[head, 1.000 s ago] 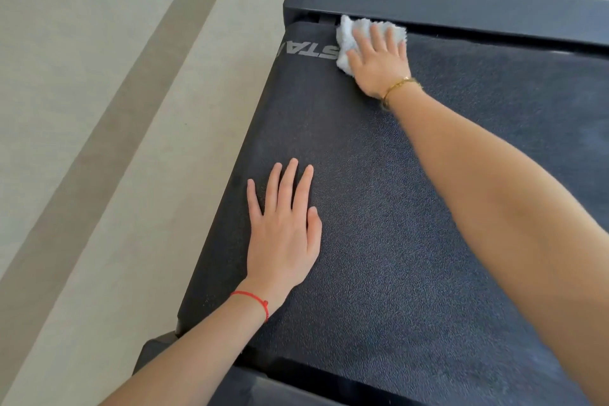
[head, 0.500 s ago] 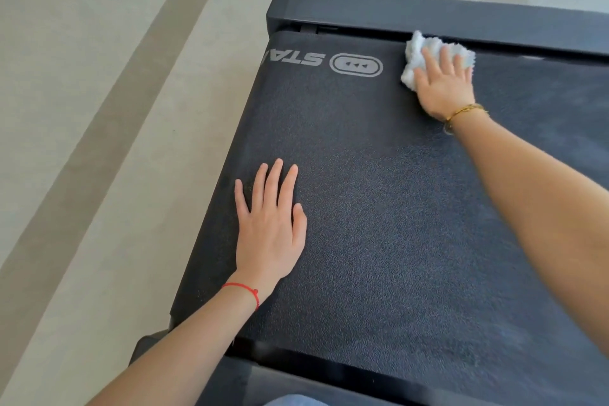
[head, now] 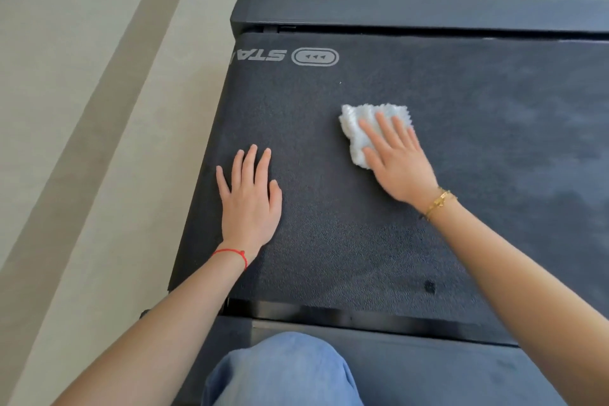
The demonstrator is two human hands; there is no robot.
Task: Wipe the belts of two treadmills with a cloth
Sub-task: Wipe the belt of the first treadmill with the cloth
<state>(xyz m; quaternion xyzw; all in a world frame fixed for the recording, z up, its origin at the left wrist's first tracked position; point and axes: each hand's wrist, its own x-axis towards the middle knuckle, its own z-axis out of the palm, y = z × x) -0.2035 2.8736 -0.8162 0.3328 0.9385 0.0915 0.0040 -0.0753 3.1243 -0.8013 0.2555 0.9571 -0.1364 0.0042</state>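
**Wiping step on one treadmill belt**

Belt (head: 362,241) is big and dark. Left hand (head: 252,204), at 9 o'clock, rests flat, holding nothing. Right hand (head: 400,158) presses straight fingers on white cloth (head: 359,128) mid-belt. Next move, I think: slide toward 3 o'clock, pushing down evenly.

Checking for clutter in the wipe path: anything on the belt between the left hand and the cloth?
Nothing: the head view shows only bare belt between the left hand and the cloth.

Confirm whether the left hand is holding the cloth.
No: the left hand lies flat and bare on the belt, while the right hand presses the white cloth.
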